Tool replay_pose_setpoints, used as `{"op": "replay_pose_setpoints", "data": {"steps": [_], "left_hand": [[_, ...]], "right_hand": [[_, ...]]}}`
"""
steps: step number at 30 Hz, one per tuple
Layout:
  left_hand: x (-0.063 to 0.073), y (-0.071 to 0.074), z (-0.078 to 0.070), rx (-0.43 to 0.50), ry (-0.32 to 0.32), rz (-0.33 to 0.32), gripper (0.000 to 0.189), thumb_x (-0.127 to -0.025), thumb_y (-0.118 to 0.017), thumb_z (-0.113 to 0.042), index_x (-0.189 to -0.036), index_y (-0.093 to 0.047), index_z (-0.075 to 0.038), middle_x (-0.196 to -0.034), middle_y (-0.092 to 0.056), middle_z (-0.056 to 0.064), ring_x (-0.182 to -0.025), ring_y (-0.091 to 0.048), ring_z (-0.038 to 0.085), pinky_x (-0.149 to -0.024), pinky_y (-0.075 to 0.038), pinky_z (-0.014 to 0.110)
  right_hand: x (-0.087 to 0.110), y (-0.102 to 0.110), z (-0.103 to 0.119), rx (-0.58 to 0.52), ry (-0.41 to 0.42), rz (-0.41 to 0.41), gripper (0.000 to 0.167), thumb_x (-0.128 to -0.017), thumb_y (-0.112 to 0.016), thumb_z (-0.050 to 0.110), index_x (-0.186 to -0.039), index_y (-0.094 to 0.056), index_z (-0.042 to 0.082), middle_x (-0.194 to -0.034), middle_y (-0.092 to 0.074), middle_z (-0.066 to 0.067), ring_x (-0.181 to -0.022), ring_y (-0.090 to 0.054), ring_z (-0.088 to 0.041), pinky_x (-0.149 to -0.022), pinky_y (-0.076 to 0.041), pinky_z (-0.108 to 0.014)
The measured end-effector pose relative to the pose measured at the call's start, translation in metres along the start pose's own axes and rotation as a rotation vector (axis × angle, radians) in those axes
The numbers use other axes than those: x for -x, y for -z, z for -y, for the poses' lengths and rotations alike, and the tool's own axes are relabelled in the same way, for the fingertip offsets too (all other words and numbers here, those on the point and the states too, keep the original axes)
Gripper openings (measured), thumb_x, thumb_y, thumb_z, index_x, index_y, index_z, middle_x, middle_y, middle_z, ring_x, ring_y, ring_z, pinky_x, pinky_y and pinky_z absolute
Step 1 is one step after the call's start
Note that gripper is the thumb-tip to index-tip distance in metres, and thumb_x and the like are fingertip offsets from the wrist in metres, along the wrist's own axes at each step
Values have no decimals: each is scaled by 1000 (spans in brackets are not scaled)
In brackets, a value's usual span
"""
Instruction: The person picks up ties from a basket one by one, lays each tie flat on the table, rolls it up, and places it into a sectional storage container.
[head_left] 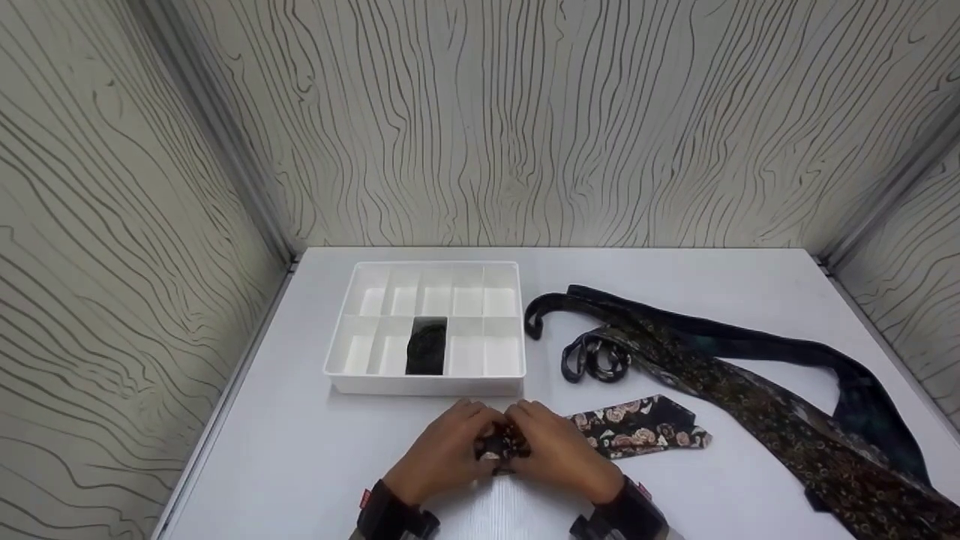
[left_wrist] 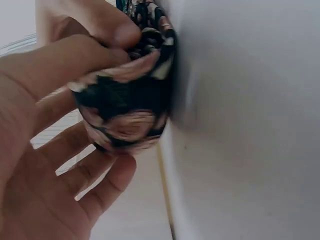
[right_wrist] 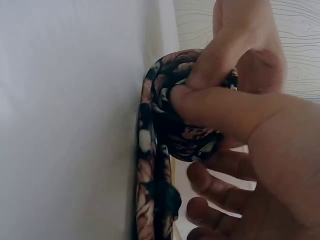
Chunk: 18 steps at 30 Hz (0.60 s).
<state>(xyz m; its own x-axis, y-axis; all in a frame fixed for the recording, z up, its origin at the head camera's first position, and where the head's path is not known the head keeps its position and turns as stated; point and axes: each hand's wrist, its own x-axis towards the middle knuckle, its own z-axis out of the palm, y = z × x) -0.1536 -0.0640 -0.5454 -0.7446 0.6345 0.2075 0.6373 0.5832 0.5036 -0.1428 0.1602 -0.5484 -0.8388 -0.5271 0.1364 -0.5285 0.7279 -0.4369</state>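
A black necktie with pink and cream flowers (head_left: 641, 433) is partly rolled up in front of the tray, its wide end lying flat to the right. My left hand (head_left: 450, 454) holds one side of the roll, my right hand (head_left: 562, 456) the other. Seen from the left wrist, the floral roll (left_wrist: 127, 112) stands on edge with thumb and fingers around it. In the right wrist view, the thumb (right_wrist: 215, 107) presses into the coiled layers, and the unrolled strip (right_wrist: 146, 200) runs along the table.
A white divided tray (head_left: 427, 385) stands behind the hands, with a rolled dark tie (head_left: 426, 350) in a front-row compartment. To the right lie a brown patterned necktie (head_left: 739, 390) and a dark blue-green necktie (head_left: 772, 350), overlapping. Wood-grain panels (head_left: 487, 135) enclose the table.
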Motion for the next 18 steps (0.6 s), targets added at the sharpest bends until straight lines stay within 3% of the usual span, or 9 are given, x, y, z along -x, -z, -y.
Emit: {"op": "replay_pose_setpoints", "data": {"steps": [6,11,18], "left_hand": [[-1,1,-1,-38,0,-3,48,-79,-93,-29,-122,-73,-24,-114,-68,-10,-108,-57,9,-96,-54,28],[-2,1,-3,-36,-28,-16,48,-81,-91,-32,-125,-72,-23,-116,-67,-8,-110,-58,10,-97,-54,29],[-3,-2,-5,-88,-68,-44,46,-77,-91,-24,-120,-75,-24,-112,-67,-9,-105,-61,10,-93,-53,29]], "right_hand": [[1,2,-4,-102,-49,57,49,-81,-90,32,-120,-64,17,-110,-64,5,-97,-64,-12,-83,-58,-33],[2,2,-5,-55,-14,34,54,-81,-90,30,-126,-65,12,-112,-68,1,-98,-67,-17,-84,-60,-37],[4,3,-6,-83,-28,39,54,-80,-92,38,-122,-65,19,-109,-69,6,-95,-66,-12,-83,-59,-33]]}}
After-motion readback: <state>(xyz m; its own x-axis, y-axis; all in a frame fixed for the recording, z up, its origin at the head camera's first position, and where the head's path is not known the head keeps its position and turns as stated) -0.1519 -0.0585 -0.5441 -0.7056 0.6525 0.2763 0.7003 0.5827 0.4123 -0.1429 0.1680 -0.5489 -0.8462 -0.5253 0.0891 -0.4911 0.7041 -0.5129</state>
